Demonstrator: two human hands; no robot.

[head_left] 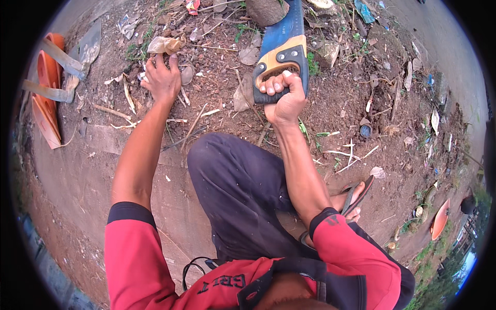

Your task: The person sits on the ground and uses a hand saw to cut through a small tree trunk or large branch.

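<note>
My right hand is wrapped round the black and tan handle of a hand saw. Its blue blade runs up past the cut end of a log at the far edge. The blade overlaps the log's right side; whether the teeth touch the wood I cannot tell. To the left, my left hand is held low over the soil with its fingers apart. Just beyond its fingertips is a crumpled tan dry leaf, which they seem to touch.
Orange curved pieces with grey straps lie at the far left. Dry leaves, twigs and wood scraps litter the brown soil. A small round cap sits right of the saw. Another orange piece lies far right, beyond my sandalled foot.
</note>
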